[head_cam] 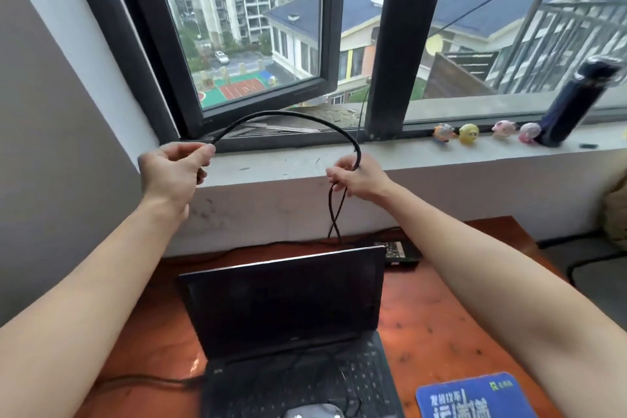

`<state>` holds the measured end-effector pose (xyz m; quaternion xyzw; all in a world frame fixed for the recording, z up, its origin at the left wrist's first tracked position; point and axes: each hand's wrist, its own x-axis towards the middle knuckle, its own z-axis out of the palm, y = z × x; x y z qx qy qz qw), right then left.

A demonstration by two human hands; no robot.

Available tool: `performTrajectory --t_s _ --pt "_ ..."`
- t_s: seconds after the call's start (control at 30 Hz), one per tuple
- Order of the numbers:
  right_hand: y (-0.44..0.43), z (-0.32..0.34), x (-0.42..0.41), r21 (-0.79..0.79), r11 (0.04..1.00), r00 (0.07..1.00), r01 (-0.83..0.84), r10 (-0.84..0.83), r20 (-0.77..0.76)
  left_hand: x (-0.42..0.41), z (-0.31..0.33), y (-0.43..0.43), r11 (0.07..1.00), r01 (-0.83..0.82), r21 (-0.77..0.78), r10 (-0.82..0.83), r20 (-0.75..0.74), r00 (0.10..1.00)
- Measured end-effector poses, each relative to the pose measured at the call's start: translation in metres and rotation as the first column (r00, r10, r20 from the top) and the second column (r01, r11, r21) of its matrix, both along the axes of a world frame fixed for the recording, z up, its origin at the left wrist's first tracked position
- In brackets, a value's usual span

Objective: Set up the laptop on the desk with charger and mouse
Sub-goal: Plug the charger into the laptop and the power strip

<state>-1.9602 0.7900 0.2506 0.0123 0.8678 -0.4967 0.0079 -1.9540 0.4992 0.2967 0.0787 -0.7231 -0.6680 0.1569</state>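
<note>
Laptop: open on the desk, lid upright, screen dark, keyboard toward me.
Charger cable: black, lifted into an arch in front of the window, spanning from one of my hands to the other. Below my right hand two strands hang, cross once and drop behind the laptop lid.
Left hand: raised to sill height, fingers curled, pinching one end of the arch between thumb and fingers.
Right hand: raised, fingers closed round the cable at the arch's other end.
Charger brick: black, flat on the desk behind the laptop's right rear corner, close to the wall.
Mouse: grey, at the bottom edge of view over the front of the keyboard, partly cut off; a thin cord loops across the keys.
Mouse pad: blue with white lettering, on the desk right of the laptop.
Second cable: dark, lying on the desk to the laptop's left side.
Windowsill: four small toy figures in a row, a dark bottle just beside them.
</note>
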Motion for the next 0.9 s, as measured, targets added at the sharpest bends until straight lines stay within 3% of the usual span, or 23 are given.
performTrajectory --t_s 0.13,0.3,0.47,0.57,0.67,0.9 --pt "-0.062 0.036 -0.025 -0.136 0.989 0.995 -0.061 0.048 -0.09 0.02 -0.001 -0.071 0.989 -0.111 -0.094 0.112 0.01 0.994" --pt "-0.168 0.047 -0.035 -0.099 0.949 0.949 -0.299 0.285 -0.135 0.068 -0.038 -0.177 0.936 -0.204 -0.287 0.247 0.12 0.962" --pt "-0.252 0.013 -0.022 0.014 0.915 0.915 -0.403 0.404 -0.021 0.126 -0.081 -0.257 0.904 -0.031 -0.427 0.213 0.385 0.898" --pt "-0.298 -0.012 -0.012 0.108 0.89 0.897 -0.443 0.442 0.034 0.159 -0.106 -0.301 0.874 0.101 -0.475 0.204 0.547 0.812" --pt "-0.342 -0.035 0.0 0.277 0.848 0.89 -0.452 0.447 0.085 0.184 -0.134 -0.343 0.886 0.176 -0.43 0.168 0.649 0.742" --pt "-0.431 -0.106 0.039 0.415 0.784 0.884 -0.462 0.371 0.283 0.225 -0.185 -0.413 0.982 0.159 -0.102 -0.021 0.776 0.63"
